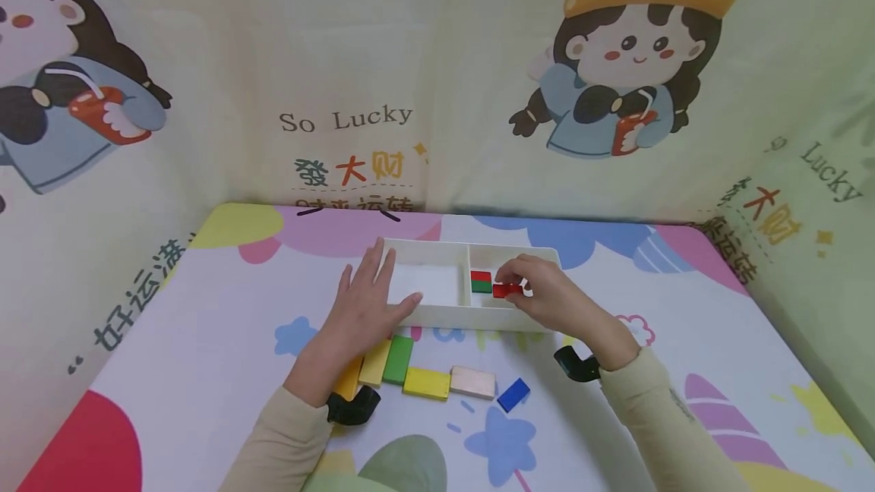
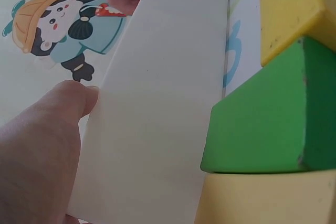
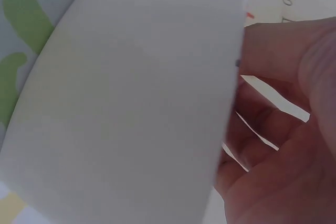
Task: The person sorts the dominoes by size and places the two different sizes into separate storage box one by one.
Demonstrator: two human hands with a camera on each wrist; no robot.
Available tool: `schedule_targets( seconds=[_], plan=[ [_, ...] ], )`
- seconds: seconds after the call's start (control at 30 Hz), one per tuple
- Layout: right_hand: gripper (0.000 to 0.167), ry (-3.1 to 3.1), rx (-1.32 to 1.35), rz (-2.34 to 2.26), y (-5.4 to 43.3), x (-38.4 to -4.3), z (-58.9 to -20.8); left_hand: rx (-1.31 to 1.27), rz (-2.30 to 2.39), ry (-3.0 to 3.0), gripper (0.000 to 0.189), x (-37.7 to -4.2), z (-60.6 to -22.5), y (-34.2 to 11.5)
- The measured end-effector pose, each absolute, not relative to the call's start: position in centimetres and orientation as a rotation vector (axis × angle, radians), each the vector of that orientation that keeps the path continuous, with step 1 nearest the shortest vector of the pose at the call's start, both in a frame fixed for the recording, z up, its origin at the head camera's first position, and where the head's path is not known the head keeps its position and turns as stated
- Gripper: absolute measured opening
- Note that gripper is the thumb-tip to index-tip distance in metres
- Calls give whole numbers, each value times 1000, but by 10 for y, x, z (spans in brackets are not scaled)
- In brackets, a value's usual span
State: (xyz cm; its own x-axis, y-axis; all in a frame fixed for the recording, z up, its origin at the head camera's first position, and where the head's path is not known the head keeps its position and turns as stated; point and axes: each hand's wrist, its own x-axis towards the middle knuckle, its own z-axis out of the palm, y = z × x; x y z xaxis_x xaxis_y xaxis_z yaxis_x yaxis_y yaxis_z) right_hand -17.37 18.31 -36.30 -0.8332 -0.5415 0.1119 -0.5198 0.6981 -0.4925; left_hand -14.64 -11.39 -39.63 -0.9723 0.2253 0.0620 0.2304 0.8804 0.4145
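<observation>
A white two-compartment tray (image 1: 444, 317) lies across the table. My left hand (image 1: 362, 310) rests on its left end, fingers extended over the back side and thumb at the front rim. In the left wrist view the thumb (image 2: 79, 98) touches the top edge of the tray wall (image 2: 147, 108). Inside the smaller right compartment, my right hand (image 1: 547, 294) pinches a red block (image 1: 507, 291). Just left of it sit a red block (image 1: 481, 276) and a green block (image 1: 481, 287), side by side. The tray wall hides the right fingertips in the right wrist view.
In front of the tray lie an orange block (image 1: 349, 380), a pale yellow block (image 1: 374, 363), a green block (image 1: 399, 360), a yellow block (image 1: 427, 384), a pale pink block (image 1: 473, 383) and a small blue block (image 1: 513, 395). A printed curtain (image 1: 472, 112) hangs behind the table.
</observation>
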Motion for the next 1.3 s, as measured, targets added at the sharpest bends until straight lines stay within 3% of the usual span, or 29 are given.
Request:
schedule_targets(
  seconds=[1.3],
  plan=[
    [18, 2621, -1038, -711, 154, -219, -381, -350, -656, -3036, 89, -148, -397, -113]
  ],
)
